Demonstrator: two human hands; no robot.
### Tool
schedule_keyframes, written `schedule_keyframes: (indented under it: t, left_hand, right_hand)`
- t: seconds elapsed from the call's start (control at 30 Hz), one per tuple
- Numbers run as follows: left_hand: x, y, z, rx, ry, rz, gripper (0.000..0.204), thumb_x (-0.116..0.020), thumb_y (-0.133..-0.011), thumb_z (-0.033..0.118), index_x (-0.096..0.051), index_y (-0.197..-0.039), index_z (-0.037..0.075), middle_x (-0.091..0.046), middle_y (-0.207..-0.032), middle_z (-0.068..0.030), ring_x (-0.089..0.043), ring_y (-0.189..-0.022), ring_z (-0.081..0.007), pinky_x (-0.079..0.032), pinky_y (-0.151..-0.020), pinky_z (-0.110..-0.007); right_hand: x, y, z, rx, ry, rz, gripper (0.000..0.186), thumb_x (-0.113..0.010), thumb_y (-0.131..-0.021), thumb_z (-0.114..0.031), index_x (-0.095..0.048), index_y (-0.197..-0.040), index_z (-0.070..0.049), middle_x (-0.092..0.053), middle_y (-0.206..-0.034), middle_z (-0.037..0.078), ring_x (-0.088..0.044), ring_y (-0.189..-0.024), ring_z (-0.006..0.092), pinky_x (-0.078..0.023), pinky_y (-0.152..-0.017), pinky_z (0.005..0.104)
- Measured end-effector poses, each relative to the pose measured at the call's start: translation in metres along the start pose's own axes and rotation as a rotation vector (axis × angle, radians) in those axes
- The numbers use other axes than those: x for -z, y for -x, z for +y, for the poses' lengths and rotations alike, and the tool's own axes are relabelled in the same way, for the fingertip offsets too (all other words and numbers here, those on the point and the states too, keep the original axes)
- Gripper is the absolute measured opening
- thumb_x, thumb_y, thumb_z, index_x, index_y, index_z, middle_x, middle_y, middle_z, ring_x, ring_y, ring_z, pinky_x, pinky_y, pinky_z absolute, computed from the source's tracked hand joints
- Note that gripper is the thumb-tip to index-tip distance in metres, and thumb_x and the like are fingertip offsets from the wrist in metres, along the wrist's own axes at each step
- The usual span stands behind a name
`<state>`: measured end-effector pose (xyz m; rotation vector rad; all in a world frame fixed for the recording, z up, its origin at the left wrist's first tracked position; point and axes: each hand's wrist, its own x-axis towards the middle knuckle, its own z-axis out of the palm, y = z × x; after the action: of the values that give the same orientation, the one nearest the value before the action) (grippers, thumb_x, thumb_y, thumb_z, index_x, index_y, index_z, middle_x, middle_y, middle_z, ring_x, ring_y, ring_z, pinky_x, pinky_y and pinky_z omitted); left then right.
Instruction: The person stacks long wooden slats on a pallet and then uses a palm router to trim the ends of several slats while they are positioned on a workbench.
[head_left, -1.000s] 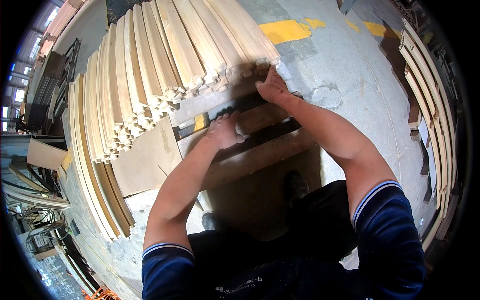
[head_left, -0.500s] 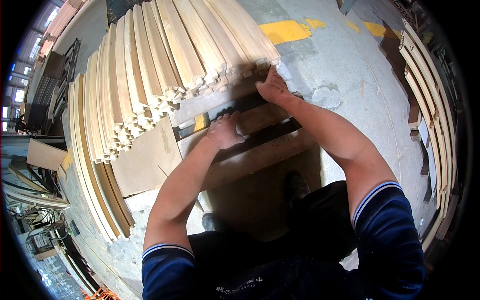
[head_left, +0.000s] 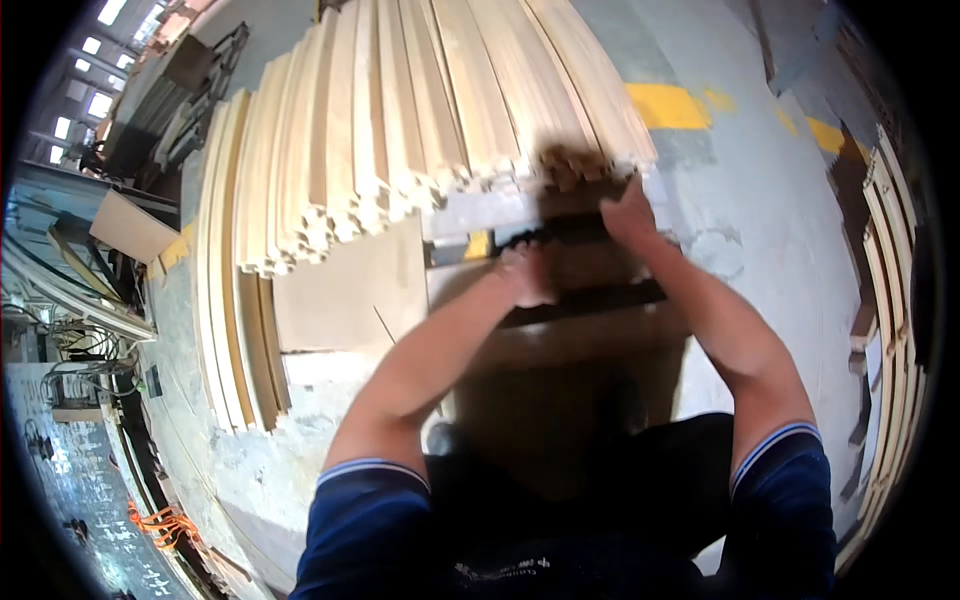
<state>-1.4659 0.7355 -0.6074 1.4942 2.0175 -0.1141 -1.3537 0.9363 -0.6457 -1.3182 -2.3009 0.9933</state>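
Right hand (head_left: 632, 212) reaches up, one finger out at the near right end of the wooden strips (head_left: 400, 120), stacked far and leftward! Left hand (head_left: 527, 275), blurred, sits apart over the slatted pallet (head_left: 600, 268); whether either grips, I can't tell.

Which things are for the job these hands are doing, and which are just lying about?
Probably the job:
- left hand
- right hand
- stacked strips
- slats

Apparently just lying about:
- orange cord
- tan board
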Motion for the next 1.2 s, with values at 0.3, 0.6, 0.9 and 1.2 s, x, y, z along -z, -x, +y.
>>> schedule_keyframes:
  t: [0.3, 0.6, 0.9, 1.2]
  left_hand:
    - [-0.006, 0.027, -0.052, -0.136, 0.14, 0.088, 0.067, -0.074, -0.086, 0.032, -0.051, -0.145, 0.009, -0.061, -0.133, -0.0261, -0.058, -0.125, -0.0432, -0.048, -0.107, -0.051]
    - [0.099, 0.168, -0.003, 0.205, 0.825, -0.079, 0.023, -0.062, -0.094, 0.023, -0.072, -0.095, 0.003, -0.071, -0.1, -0.0225, -0.069, -0.099, -0.0375, -0.054, -0.086, -0.044]
    - [0.132, 0.338, 0.081, -0.12, 0.543, -0.259, 0.024, -0.058, -0.088, 0.013, -0.079, -0.097, 0.005, -0.076, -0.104, -0.018, -0.072, -0.1, -0.0359, -0.056, -0.093, -0.041]
    - [0.225, 0.344, 0.255, -0.187, 0.328, -0.587, 0.023, -0.066, -0.089, 0.023, -0.078, -0.098, 0.005, -0.075, -0.106, -0.0189, -0.069, -0.106, -0.0371, -0.054, -0.096, -0.043]
  right_hand:
    - [-0.01, 0.032, -0.076, 0.066, 0.099, -0.305, 0.042, -0.07, -0.086, -0.032, -0.07, -0.109, 0.004, -0.071, -0.11, 0.028, -0.066, -0.111, 0.0455, -0.053, -0.097, 0.0509]
    - [0.148, 0.167, -0.114, -0.001, 0.14, -0.814, 0.036, -0.06, -0.09, -0.037, -0.076, -0.095, -0.005, -0.074, -0.103, 0.021, -0.069, -0.102, 0.042, -0.055, -0.09, 0.0506]
    - [0.36, 0.358, -0.14, -0.447, 0.161, -0.907, 0.037, -0.06, -0.09, -0.029, -0.07, -0.119, -0.007, -0.072, -0.115, 0.021, -0.068, -0.113, 0.0398, -0.055, -0.095, 0.0517]
    - [0.529, 0.538, -0.119, -0.948, -0.153, -0.778, 0.09, -0.062, -0.093, -0.056, -0.032, -0.159, -0.004, -0.056, -0.146, 0.027, -0.055, -0.134, 0.0446, -0.046, -0.112, 0.0504]
